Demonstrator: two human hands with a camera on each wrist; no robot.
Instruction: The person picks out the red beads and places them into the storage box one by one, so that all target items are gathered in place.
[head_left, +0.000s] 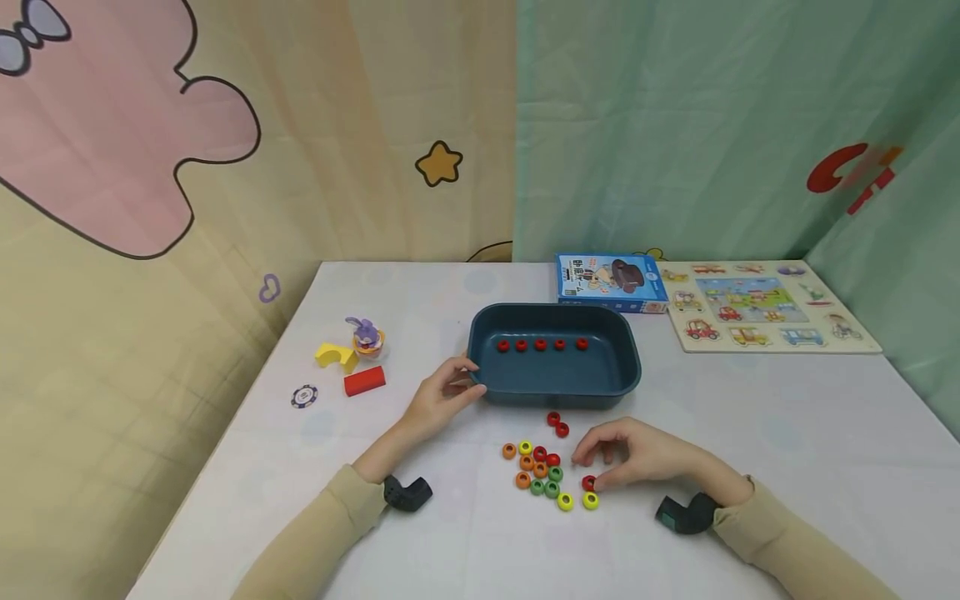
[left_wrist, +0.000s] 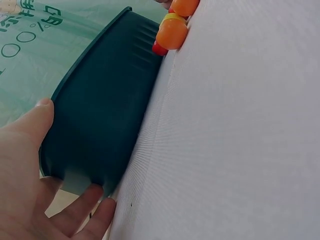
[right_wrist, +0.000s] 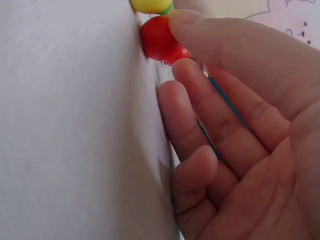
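A dark teal rectangular basin (head_left: 555, 400) stands mid-table with a row of several red beads (head_left: 541, 344) inside. My left hand (head_left: 441, 400) holds the basin's left front corner, thumb and fingers around its outside; the left wrist view shows the thumb at the rim. In front of the basin lies a loose group of orange, yellow, green and red beads (head_left: 540, 470). My right hand (head_left: 637, 450) is at the group's right side, its thumb touching a red bead (right_wrist: 159, 39). The index fingertip stays apart from that bead. A yellow bead (head_left: 590, 501) lies beside it.
At the left lie a yellow arch block (head_left: 336, 357), a red block (head_left: 364, 382), a purple bunny figure (head_left: 366, 335) and a poker chip (head_left: 304, 396). Behind the basin are a blue box (head_left: 611, 283) and a picture puzzle board (head_left: 765, 312). Curtains hang at the back.
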